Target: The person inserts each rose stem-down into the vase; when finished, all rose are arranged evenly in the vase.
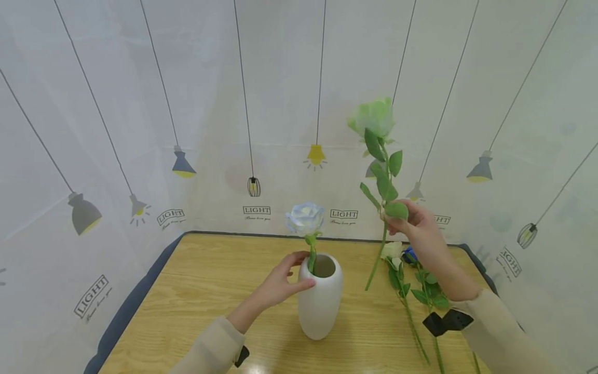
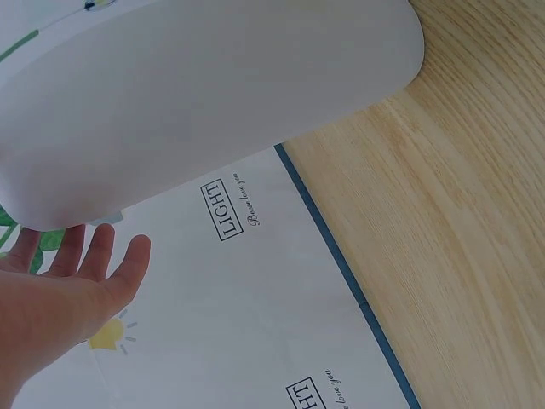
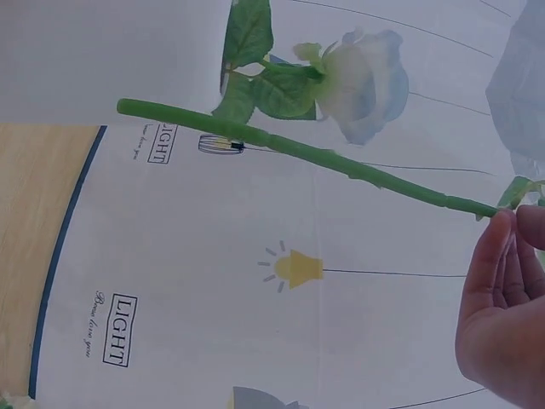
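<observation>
while the left grip [image 1: 280, 280] held the white vase [image 1: 320, 311], the right grip [image 1: 422, 234] pinched the pale green rose [image 1: 375, 118] by its stem [image 1: 377, 259] above the table [image 1: 210, 280]. judged light, stiff-stemmed, soft-petalled; bare stem below the leaves [image 1: 385, 187] seemed the best hold.

Both forearms [image 1: 210, 345] are stretched toward the far edge of the tabletop [image 1: 224, 275]. The left hand [image 1: 282, 280] is held low, its thumb spread from its fingers. The right hand [image 1: 418, 226] is raised higher, toward the far right corner, thumb and fingertips pinched together.
</observation>
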Demonstrator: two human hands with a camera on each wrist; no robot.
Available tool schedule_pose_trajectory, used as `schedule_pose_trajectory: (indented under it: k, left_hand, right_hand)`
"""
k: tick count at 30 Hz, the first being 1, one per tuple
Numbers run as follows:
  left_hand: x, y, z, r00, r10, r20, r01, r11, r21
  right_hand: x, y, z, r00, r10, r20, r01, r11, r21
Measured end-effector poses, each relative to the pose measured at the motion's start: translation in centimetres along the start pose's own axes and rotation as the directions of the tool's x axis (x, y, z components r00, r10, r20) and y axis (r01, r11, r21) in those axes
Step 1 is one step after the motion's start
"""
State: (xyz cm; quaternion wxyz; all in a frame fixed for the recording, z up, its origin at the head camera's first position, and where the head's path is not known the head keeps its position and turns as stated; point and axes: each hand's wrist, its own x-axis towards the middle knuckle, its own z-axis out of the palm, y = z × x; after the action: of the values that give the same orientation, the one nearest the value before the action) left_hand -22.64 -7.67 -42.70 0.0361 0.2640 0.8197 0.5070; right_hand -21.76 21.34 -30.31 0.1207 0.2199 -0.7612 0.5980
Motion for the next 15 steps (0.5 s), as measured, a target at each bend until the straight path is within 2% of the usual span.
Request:
schedule_pose_trajectory:
  k: [7,12,15]
  left_hand:
    - [0.0,0.2,-0.1,1.0,-0.005,0.009,0.005,1.0,-0.005]
    - [-0.1,0.3,-0.1,1.0,-0.005,0.009,0.005,1.0,-0.012]
    - [-0.1,0.2,-0.1,1.0,-0.006,0.006,0.006,1.0,-0.009]
  right_hand:
    - [1.0,-1.5,0.8,1.0,-0.014,-0.014,0.013,0.999,-0.05]
    - [1.7,-2.6,1.6,0.999,-0.039,-0.008,0.039,0.999,-0.029]
    - [2.2,-3.1,2.2,0.998,-0.063,-0.005,0.064,0.998,0.021]
